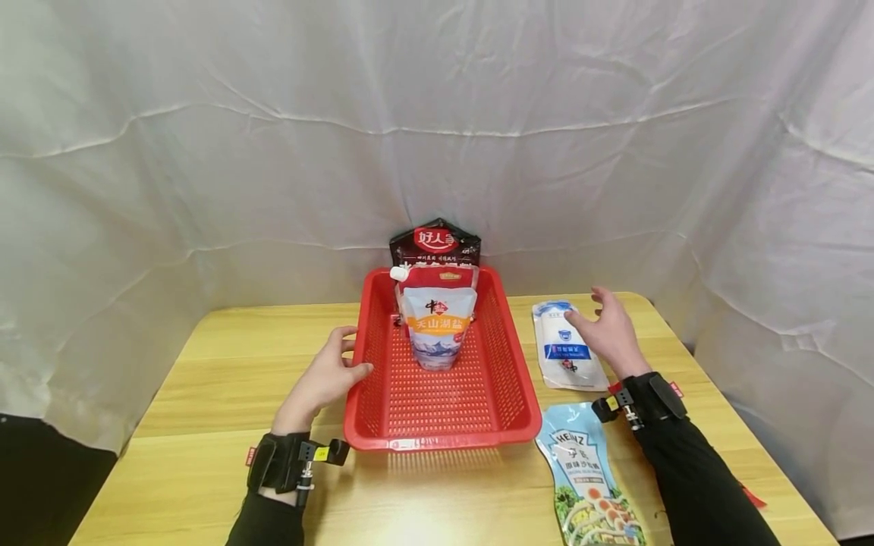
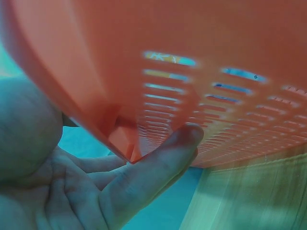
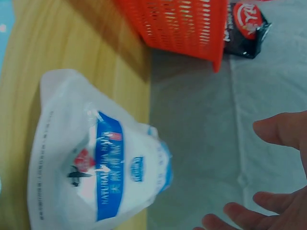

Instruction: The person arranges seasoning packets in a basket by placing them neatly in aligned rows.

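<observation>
White-and-blue salt pouch (image 1: 565,353) lies near the spread, empty right hand (image 1: 609,334). Left hand (image 1: 326,377) grips the red basket (image 1: 471,440) at nine o'clock (a tug could topple the upright lake-salt pouch (image 1: 439,334)).

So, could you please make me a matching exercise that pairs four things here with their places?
1. Left hand
2. Right hand
3. Heinz pouch
4. Orange-banded pouch

A. Lying on the table
B. At the red basket's left rim
C. Inside the red basket
D. Near the white-and-blue pouch, holding nothing

Pairs: 1-B, 2-D, 3-A, 4-C
</observation>
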`<move>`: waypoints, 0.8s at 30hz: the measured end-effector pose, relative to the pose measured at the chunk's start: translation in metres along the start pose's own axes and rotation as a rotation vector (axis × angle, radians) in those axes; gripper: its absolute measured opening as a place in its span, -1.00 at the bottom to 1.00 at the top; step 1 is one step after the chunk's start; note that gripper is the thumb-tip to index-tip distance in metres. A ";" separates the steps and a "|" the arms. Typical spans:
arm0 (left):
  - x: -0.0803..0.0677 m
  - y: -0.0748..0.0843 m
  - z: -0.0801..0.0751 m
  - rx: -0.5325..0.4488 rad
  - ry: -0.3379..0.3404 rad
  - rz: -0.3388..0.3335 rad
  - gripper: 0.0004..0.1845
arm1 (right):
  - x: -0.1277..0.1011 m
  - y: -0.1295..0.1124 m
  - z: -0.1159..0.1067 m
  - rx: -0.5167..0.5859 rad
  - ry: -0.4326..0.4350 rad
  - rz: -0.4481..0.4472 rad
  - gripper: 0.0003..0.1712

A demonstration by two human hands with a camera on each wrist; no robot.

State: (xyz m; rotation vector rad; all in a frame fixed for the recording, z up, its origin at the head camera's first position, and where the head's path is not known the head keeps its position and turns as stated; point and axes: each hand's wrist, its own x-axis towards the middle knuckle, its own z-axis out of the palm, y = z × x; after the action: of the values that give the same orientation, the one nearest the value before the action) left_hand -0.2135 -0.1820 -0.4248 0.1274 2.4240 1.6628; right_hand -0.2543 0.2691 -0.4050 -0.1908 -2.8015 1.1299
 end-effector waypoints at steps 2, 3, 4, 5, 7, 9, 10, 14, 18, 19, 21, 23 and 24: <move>0.000 0.001 0.000 0.000 0.000 0.001 -0.21 | 0.004 0.006 0.003 -0.010 -0.019 0.035 -0.01; 0.000 0.001 0.001 -0.002 0.000 0.001 -0.21 | 0.006 0.009 0.005 -0.014 -0.028 0.055 0.00; 0.000 0.001 0.001 -0.001 -0.002 0.005 -0.21 | 0.007 0.012 0.007 -0.016 -0.037 0.077 0.02; 0.000 0.001 0.001 -0.001 -0.002 0.004 -0.21 | 0.009 0.014 0.008 -0.020 -0.048 0.100 0.04; 0.000 0.001 0.002 -0.005 -0.003 0.003 -0.22 | 0.012 0.019 0.012 -0.029 -0.072 0.143 0.06; -0.001 0.001 0.002 -0.006 -0.005 0.005 -0.22 | 0.015 0.022 0.016 -0.050 -0.093 0.174 0.07; -0.001 0.001 0.002 -0.005 -0.006 0.007 -0.22 | 0.017 0.024 0.018 -0.058 -0.104 0.188 0.07; -0.002 0.002 0.001 -0.012 -0.005 0.011 -0.21 | 0.024 0.029 0.023 -0.091 -0.141 0.220 0.08; -0.003 0.002 0.001 -0.019 -0.006 0.011 -0.20 | 0.032 0.035 0.025 -0.109 -0.193 0.252 0.11; -0.003 0.002 0.001 -0.019 -0.005 0.010 -0.20 | 0.034 0.036 0.026 -0.103 -0.210 0.260 0.11; -0.003 0.002 0.001 -0.021 -0.005 0.010 -0.20 | 0.038 0.039 0.026 -0.090 -0.242 0.279 0.09; -0.003 0.002 0.001 -0.024 -0.006 0.010 -0.19 | 0.040 0.040 0.026 -0.077 -0.262 0.289 0.05; -0.003 0.003 0.001 -0.024 -0.006 0.010 -0.19 | 0.041 0.040 0.026 -0.069 -0.267 0.297 0.02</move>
State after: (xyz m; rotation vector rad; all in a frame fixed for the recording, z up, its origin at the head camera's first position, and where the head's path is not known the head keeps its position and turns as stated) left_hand -0.2107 -0.1808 -0.4224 0.1413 2.4020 1.6933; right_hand -0.2961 0.2868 -0.4490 -0.5142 -3.1294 1.1966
